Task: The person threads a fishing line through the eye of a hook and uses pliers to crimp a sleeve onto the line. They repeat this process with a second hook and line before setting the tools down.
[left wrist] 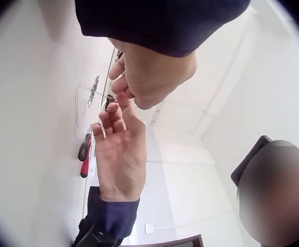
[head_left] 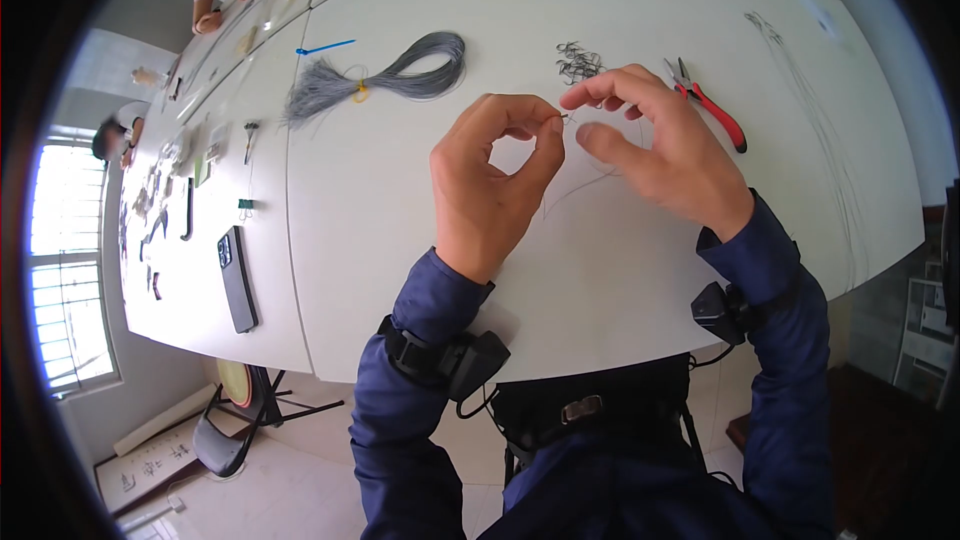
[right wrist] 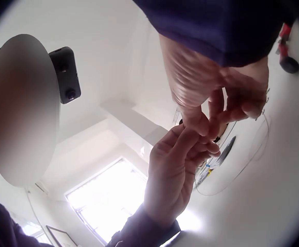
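In the head view my left hand (head_left: 490, 175) pinches a tiny dark hook (head_left: 564, 117) between thumb and index finger, with most of it hidden by the fingertips. My right hand (head_left: 665, 140) hovers just to the right, its fingers bent and its thumb and index finger apart beside the hook. A thin clear line (head_left: 585, 184) loops below the fingertips, close over the table. Beyond the hands lies a small pile of dark hooks (head_left: 578, 63). Both hands, left (right wrist: 170, 167) and right (right wrist: 206, 77), meet at their fingertips in the right wrist view.
Red-handled pliers (head_left: 715, 110) lie right of the hook pile. A bundle of grey strands (head_left: 425, 65) tied in yellow and a blue zip tie (head_left: 328, 47) lie at the left. Long strands (head_left: 820, 130) stretch along the right edge. A phone (head_left: 237, 280) rests on the adjoining table (head_left: 270, 320).
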`<state>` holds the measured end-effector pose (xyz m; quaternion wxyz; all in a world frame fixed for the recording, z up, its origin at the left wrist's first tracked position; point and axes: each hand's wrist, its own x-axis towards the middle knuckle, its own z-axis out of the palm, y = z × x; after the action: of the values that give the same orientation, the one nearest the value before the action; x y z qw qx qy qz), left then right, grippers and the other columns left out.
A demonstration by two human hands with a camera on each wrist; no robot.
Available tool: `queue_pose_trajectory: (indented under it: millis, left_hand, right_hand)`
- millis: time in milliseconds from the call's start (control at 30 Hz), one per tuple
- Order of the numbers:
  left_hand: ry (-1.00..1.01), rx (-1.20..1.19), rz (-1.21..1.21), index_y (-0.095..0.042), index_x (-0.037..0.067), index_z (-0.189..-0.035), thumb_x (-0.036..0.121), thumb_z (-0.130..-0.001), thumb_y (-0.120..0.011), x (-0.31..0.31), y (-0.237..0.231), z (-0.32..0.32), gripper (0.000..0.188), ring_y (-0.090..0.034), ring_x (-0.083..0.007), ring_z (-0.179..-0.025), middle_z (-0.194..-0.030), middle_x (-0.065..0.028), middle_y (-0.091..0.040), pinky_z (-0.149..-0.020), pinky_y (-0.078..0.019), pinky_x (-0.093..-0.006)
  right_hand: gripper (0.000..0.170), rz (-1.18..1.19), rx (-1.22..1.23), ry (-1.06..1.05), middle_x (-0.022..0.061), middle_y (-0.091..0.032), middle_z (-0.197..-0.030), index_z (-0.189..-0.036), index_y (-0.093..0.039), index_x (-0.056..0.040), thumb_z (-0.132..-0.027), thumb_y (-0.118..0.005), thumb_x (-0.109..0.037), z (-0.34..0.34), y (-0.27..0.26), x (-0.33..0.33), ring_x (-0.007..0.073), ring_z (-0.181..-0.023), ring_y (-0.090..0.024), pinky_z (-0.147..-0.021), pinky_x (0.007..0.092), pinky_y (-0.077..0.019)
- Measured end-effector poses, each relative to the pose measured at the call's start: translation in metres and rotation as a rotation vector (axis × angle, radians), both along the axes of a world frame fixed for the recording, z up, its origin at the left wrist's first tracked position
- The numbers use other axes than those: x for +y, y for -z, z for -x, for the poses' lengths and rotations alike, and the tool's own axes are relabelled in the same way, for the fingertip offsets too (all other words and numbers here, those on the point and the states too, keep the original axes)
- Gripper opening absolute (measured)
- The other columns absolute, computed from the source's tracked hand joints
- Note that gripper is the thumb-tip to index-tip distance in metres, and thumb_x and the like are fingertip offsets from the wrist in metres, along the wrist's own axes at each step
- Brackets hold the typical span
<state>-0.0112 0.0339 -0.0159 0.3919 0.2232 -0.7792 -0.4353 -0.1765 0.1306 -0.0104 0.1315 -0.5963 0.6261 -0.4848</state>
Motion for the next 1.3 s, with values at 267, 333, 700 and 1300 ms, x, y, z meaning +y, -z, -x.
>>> queue_pose_trajectory:
  millis: [267, 333, 700, 1300]
  left_hand:
    - [0.011, 0.066, 0.023, -0.068, 0.0, -0.089, -0.001, -0.082, -0.074, -0.003, 0.007, 0.005, 0.009, -0.063, -0.0173, -0.077, -0.084, -0.006, -0.068, -0.072, -0.0513, -0.0295]
    - [0.023, 0.055, 0.01, -0.068, 0.0, -0.089, -0.001, -0.083, -0.073, -0.002, 0.008, 0.005, 0.008, -0.063, -0.0172, -0.076, -0.084, -0.0063, -0.068, -0.072, -0.0515, -0.0295]
    - [0.088, -0.026, -0.025, -0.068, -0.002, -0.093, 0.001, -0.087, -0.072, -0.003, 0.005, 0.004, 0.007, -0.064, -0.015, -0.079, -0.087, -0.0065, -0.069, -0.076, -0.0522, -0.0288]
    - [0.083, 0.167, -0.451, -0.067, -0.001, -0.101, 0.009, -0.096, -0.066, -0.011, -0.009, -0.005, 0.011, -0.058, -0.0113, -0.094, -0.097, -0.0034, -0.065, -0.085, -0.0453, -0.0264]
  right_hand:
    - [0.022, -0.148, -0.272, -0.037, 0.0027, -0.063, -0.08, -0.093, -0.069, 0.0004, -0.09, -0.066, -0.021, -0.002, -0.008, 0.001, 0.0121, -0.078, -0.053, -0.076, 0.0285, -0.0445]
    - [0.023, -0.16, -0.271, -0.022, 0.0023, -0.063, -0.079, -0.091, -0.069, 0.0009, -0.09, -0.066, -0.022, -0.002, -0.007, 0.001, 0.0115, -0.077, -0.053, -0.073, 0.028, -0.0446]
    - [0.024, -0.246, -0.284, -0.011, 0.0059, -0.066, -0.081, -0.093, -0.069, 0.0029, -0.091, -0.066, -0.021, -0.003, -0.01, 0.003, 0.0133, -0.078, -0.058, -0.077, 0.0301, -0.0493]
    - [0.038, -0.491, -0.735, -0.43, 0.0019, -0.063, -0.086, -0.122, -0.063, 0.0036, -0.101, -0.061, -0.028, -0.013, -0.021, 0.006, 0.0094, -0.081, -0.057, -0.077, 0.0248, -0.047]
